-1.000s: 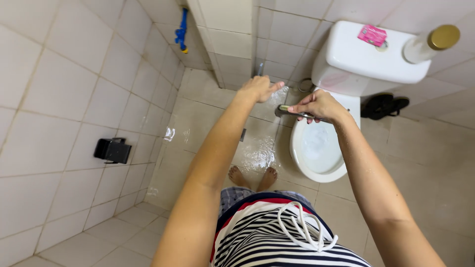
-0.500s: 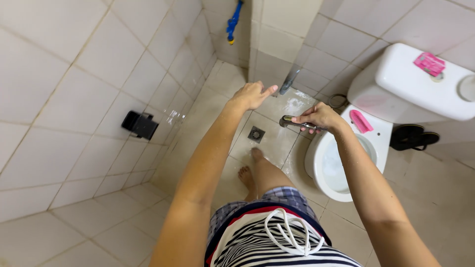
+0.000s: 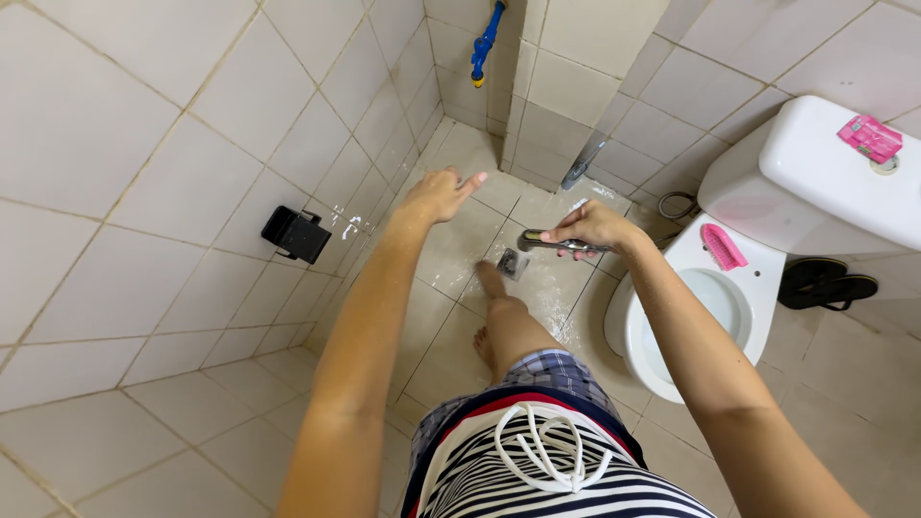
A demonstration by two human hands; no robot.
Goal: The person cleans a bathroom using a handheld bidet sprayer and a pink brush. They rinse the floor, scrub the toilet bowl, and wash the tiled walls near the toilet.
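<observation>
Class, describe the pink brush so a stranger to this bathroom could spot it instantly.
Start at the white toilet on the right. On its flat ledge between bowl and tank lies the pink brush, bristles up. The other pink thing, a flat packet, sits higher, on the tank lid.

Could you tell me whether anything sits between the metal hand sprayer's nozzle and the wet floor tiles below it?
Yes: the person's bare foot is stretched out beneath the metal hand sprayer held in the right hand, beside the square floor drain.

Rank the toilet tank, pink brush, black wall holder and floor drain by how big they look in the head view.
1. Toilet tank
2. Black wall holder
3. Pink brush
4. Floor drain
Holder and brush look close; nearness may skew them.
</observation>
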